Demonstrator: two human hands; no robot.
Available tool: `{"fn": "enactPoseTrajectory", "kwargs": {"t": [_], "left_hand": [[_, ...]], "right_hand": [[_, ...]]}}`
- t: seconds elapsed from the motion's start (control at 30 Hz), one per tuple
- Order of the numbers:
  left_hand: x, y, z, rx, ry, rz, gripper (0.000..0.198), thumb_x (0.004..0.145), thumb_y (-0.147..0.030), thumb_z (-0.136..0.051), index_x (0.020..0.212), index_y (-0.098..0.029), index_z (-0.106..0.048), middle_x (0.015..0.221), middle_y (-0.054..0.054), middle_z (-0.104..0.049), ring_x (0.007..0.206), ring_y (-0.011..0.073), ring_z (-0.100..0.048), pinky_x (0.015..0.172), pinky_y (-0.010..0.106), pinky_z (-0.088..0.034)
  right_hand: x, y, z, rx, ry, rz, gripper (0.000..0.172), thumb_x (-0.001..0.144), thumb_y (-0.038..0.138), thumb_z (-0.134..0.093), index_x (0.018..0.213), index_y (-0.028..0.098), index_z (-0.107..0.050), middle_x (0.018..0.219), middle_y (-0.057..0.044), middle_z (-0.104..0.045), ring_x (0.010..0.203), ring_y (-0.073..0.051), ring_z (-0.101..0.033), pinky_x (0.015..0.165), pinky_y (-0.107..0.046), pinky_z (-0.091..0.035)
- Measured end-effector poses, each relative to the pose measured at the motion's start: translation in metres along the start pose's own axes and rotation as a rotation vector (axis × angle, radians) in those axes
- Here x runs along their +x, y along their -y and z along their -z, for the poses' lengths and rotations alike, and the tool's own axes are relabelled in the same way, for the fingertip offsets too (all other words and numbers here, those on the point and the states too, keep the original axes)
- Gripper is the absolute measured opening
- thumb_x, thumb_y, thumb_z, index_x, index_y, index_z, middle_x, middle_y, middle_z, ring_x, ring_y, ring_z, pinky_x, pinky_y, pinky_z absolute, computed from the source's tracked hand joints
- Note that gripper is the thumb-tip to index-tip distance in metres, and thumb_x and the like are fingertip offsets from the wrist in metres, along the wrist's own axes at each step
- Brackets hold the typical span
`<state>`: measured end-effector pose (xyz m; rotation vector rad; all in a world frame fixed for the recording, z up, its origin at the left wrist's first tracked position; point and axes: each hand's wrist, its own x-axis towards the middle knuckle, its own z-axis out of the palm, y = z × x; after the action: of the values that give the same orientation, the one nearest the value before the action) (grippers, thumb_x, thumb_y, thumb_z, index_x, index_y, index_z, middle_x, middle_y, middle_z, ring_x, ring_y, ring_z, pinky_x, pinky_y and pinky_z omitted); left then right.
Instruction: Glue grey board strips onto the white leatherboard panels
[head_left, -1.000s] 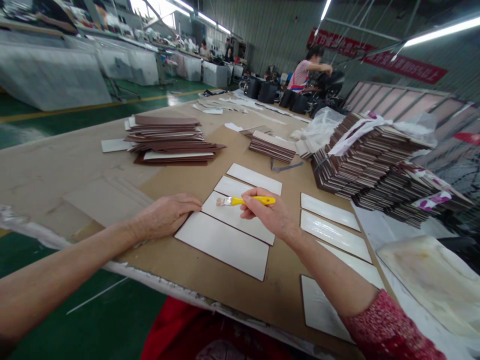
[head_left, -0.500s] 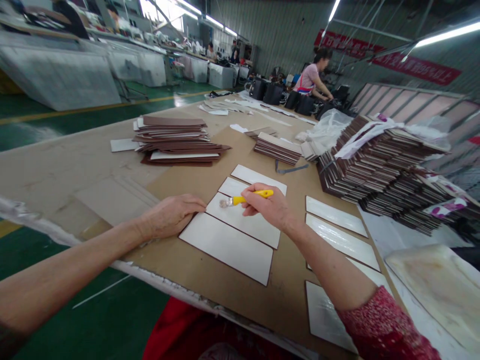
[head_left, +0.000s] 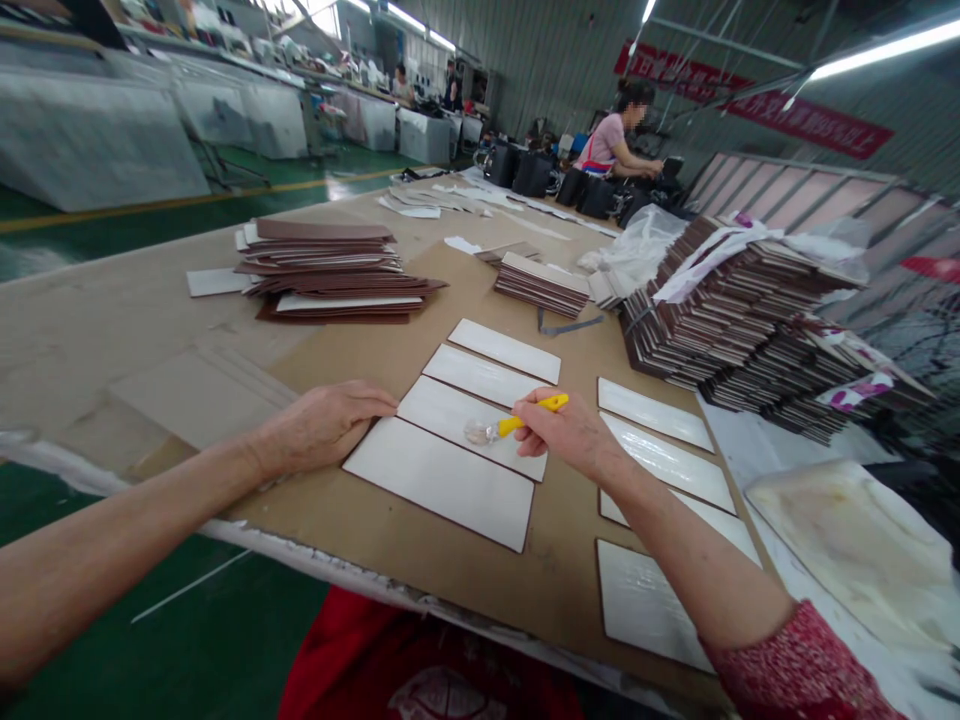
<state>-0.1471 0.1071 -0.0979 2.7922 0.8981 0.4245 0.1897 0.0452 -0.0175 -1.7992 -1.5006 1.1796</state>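
Note:
My right hand [head_left: 559, 430] grips a brush [head_left: 511, 424] with a yellow handle. Its bristles, pointing left, touch or hover just over the third white panel [head_left: 439, 407] of a group laid side by side on brown board. My left hand [head_left: 330, 425] lies flat at the left end of that panel, fingers stretched out and fingertips at its edge. The nearest white panel [head_left: 442, 480] has a thin dark edge and lies just in front. Under and beside my right forearm are more white panels [head_left: 667, 458], which look shiny and wet.
A stack of brown and white sheets [head_left: 322, 265] stands at the back left, a smaller stack [head_left: 540, 288] behind the panels. Tall piles of dark-edged boards [head_left: 712, 310] rise at the right. Beyond the table's far end, a person [head_left: 611, 145] works beside black bags [head_left: 532, 175].
The brush has moved right along the third panel, toward its middle, with my right hand. My left hand stays at the panel's left end. The whole view has shifted slightly.

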Motion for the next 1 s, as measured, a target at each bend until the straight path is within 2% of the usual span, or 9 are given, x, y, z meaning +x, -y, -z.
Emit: {"fn": "enactPoseTrajectory", "kwargs": {"t": [0.23,0.37,0.5,0.6,0.73,0.8,0.9,1.0], "left_hand": [[0.0,0.0,0.0,0.007,0.011,0.019,0.038,0.098,-0.018,-0.038,0.118,-0.02,-0.071,0.127,0.006,-0.071,0.116,0.0221,-0.065,0.108,0.038,-0.049],[0.001,-0.002,0.001,0.014,0.031,0.028,0.038,0.1,-0.017,-0.037,0.119,-0.017,-0.07,0.128,0.007,-0.07,0.118,0.0203,-0.062,0.109,0.037,-0.047],[0.0,0.0,-0.001,0.032,0.046,0.017,0.037,0.1,-0.016,-0.037,0.12,-0.016,-0.069,0.128,0.007,-0.07,0.118,0.0194,-0.061,0.109,0.037,-0.046],[-0.001,0.001,-0.001,0.036,0.052,0.027,0.037,0.1,-0.016,-0.037,0.12,-0.015,-0.068,0.129,0.007,-0.069,0.12,0.019,-0.061,0.11,0.037,-0.045],[0.0,-0.004,0.003,0.03,0.062,0.037,0.038,0.099,-0.014,-0.037,0.12,-0.015,-0.069,0.129,0.007,-0.069,0.119,0.0188,-0.061,0.11,0.036,-0.045],[0.001,-0.007,0.006,0.034,0.075,0.045,0.038,0.1,-0.013,-0.037,0.122,-0.014,-0.068,0.13,0.007,-0.069,0.12,0.0186,-0.061,0.11,0.037,-0.044],[0.001,-0.009,0.008,0.037,0.083,0.056,0.039,0.101,-0.014,-0.035,0.122,-0.014,-0.068,0.13,0.007,-0.068,0.12,0.0183,-0.06,0.111,0.036,-0.044],[0.001,-0.007,0.006,0.021,0.067,0.044,0.039,0.1,-0.015,-0.036,0.121,-0.016,-0.069,0.129,0.007,-0.069,0.119,0.0189,-0.062,0.11,0.036,-0.046]], "right_hand": [[-0.039,-0.029,0.041,-0.024,-0.103,-0.078,0.016,0.088,0.029,-0.06,0.08,0.018,-0.068,0.071,-0.004,-0.075,0.055,-0.014,-0.071,0.055,-0.023,-0.058],[-0.055,-0.024,0.057,-0.089,-0.14,-0.076,0.017,0.088,0.03,-0.06,0.077,0.019,-0.067,0.068,-0.003,-0.074,0.055,-0.015,-0.07,0.055,-0.023,-0.056],[-0.062,-0.011,0.067,-0.266,-0.187,0.037,0.022,0.091,0.036,-0.059,0.081,0.02,-0.069,0.069,0.0,-0.073,0.059,-0.015,-0.071,0.059,-0.024,-0.052],[-0.063,-0.004,0.062,-0.408,-0.163,0.081,0.021,0.09,0.033,-0.056,0.081,0.021,-0.071,0.063,0.002,-0.07,0.056,-0.014,-0.068,0.054,-0.024,-0.045],[-0.061,-0.001,0.038,-0.498,-0.077,0.124,0.02,0.088,0.028,-0.054,0.081,0.022,-0.071,0.055,0.003,-0.066,0.05,-0.013,-0.059,0.05,-0.025,-0.036],[-0.057,0.0,0.024,-0.452,-0.051,0.131,0.02,0.088,0.03,-0.055,0.082,0.022,-0.072,0.056,0.003,-0.067,0.051,-0.013,-0.06,0.05,-0.024,-0.036],[-0.046,0.003,0.012,-0.248,-0.001,0.122,0.02,0.091,0.034,-0.056,0.087,0.021,-0.071,0.067,0.001,-0.073,0.059,-0.014,-0.069,0.055,-0.023,-0.043],[-0.034,0.006,0.012,-0.147,-0.057,0.121,0.02,0.092,0.035,-0.057,0.088,0.02,-0.069,0.075,-0.002,-0.076,0.064,-0.016,-0.074,0.057,-0.023,-0.048]]}}
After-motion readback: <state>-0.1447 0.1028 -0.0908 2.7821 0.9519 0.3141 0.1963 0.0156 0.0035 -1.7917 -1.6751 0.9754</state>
